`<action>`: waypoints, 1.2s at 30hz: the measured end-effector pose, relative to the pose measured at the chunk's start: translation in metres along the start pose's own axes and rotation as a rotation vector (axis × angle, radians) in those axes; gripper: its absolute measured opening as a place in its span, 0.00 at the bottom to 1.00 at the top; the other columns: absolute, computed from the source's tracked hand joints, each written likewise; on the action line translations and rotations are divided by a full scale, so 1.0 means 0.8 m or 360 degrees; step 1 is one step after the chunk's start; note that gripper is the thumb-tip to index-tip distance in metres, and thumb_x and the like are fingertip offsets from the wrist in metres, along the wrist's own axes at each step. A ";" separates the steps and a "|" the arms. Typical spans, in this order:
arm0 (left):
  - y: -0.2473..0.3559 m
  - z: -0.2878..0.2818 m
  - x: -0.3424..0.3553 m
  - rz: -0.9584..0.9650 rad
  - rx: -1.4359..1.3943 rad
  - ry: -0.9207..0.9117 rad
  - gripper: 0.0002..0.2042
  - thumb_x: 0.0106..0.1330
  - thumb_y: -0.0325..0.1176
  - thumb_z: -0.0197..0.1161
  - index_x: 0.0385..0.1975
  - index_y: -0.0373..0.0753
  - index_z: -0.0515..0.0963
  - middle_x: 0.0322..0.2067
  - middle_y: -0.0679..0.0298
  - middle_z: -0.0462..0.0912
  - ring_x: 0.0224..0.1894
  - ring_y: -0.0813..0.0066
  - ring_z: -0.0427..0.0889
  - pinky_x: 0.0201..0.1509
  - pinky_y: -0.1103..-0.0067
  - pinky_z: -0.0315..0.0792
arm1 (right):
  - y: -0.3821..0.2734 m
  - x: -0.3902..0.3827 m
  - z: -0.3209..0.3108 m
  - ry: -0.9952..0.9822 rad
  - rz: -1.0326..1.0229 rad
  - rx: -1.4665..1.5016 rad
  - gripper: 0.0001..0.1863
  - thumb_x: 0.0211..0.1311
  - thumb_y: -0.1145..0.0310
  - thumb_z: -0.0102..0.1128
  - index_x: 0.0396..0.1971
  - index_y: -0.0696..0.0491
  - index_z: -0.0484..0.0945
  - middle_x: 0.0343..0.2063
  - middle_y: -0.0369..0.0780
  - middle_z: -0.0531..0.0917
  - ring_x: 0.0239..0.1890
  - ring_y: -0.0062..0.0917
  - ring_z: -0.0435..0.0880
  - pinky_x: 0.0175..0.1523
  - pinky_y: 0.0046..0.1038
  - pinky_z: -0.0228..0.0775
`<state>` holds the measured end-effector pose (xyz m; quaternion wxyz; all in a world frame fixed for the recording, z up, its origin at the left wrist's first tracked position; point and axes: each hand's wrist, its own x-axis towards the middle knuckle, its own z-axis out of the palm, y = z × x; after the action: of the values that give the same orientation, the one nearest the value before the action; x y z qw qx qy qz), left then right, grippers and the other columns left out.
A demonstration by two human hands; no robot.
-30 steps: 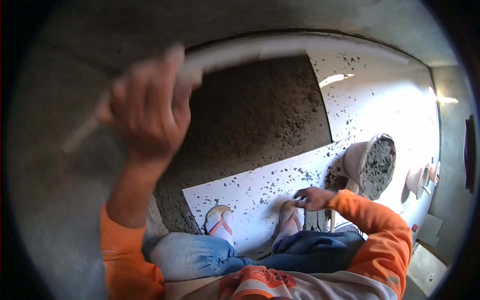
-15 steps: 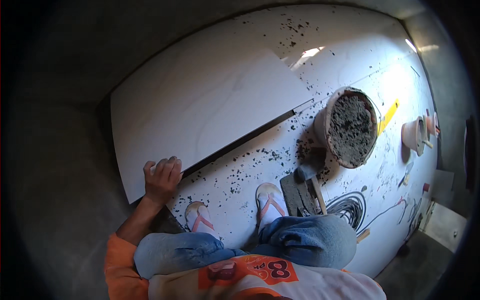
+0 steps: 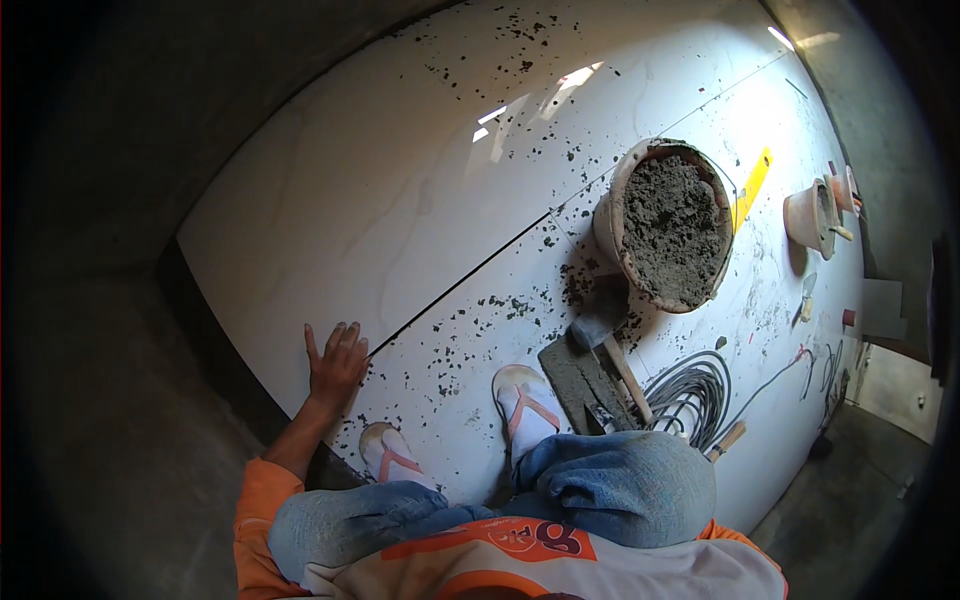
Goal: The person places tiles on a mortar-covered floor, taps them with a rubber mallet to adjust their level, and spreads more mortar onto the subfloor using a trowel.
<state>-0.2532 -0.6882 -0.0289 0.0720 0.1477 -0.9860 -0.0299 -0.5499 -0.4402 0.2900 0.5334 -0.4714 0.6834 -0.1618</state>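
Observation:
My left hand [image 3: 338, 366] rests on the near edge of a large white marbled tile [image 3: 330, 220], its fingers stretched out and somewhat spread. The tile lies flat, and a narrow dark gap runs between its near edge and the tiles under my feet. My right hand is out of sight; only a bit of orange sleeve shows at the lower right. In front of my right foot, a rubber mallet [image 3: 598, 328] with a wooden handle lies across a mortar-covered trowel [image 3: 578, 380].
A bucket of grey mortar [image 3: 675, 230] stands right of the tile. Beyond it are a yellow level [image 3: 752, 190] and a smaller bucket [image 3: 806, 218]. A coiled cable [image 3: 695, 390] and a brush [image 3: 728, 440] lie right of my knee. Mortar crumbs dot the floor.
The tile's raised near edge has come down, and the wide dark gap beneath it has narrowed to a thin line. My left hand has gone from gripping the edge to lying on top.

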 end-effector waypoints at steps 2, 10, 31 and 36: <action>-0.004 0.005 -0.002 0.0000 -0.0144 0.0017 0.16 0.50 0.35 0.67 0.38 0.44 0.73 0.51 0.61 0.73 0.57 0.64 0.70 0.66 0.44 0.48 | -0.004 0.001 -0.001 0.0062 0.0247 -0.0013 0.10 0.52 0.63 0.57 0.34 0.48 0.80 0.32 0.39 0.81 0.35 0.33 0.81 0.41 0.32 0.73; -0.059 -0.030 -0.028 -0.0376 -0.0151 0.0004 0.13 0.57 0.32 0.62 0.42 0.39 0.76 0.53 0.56 0.73 0.61 0.58 0.67 0.67 0.53 0.51 | -0.001 0.013 0.005 0.0085 0.0148 -0.0092 0.08 0.50 0.61 0.58 0.28 0.47 0.81 0.30 0.38 0.80 0.33 0.33 0.81 0.38 0.34 0.72; -0.224 -0.034 0.208 -0.1142 -0.0413 -0.0349 0.30 0.66 0.49 0.52 0.63 0.38 0.60 0.64 0.52 0.60 0.67 0.58 0.57 0.69 0.68 0.52 | 0.315 0.013 0.130 0.1133 0.1066 -0.0502 0.17 0.60 0.59 0.58 0.29 0.59 0.67 0.20 0.54 0.74 0.24 0.51 0.76 0.29 0.44 0.65; -0.302 0.055 0.323 -0.1137 -0.0074 -0.0162 0.33 0.68 0.54 0.44 0.67 0.40 0.51 0.69 0.55 0.48 0.72 0.62 0.43 0.73 0.63 0.39 | 0.197 0.141 0.051 0.0654 0.0492 0.0107 0.15 0.63 0.58 0.54 0.30 0.57 0.72 0.16 0.52 0.75 0.22 0.51 0.77 0.26 0.42 0.66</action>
<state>-0.4354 -0.9933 -0.0574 0.0112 0.4796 -0.8735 -0.0829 -0.5872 -0.4413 0.0955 0.4172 -0.3005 0.8356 -0.1935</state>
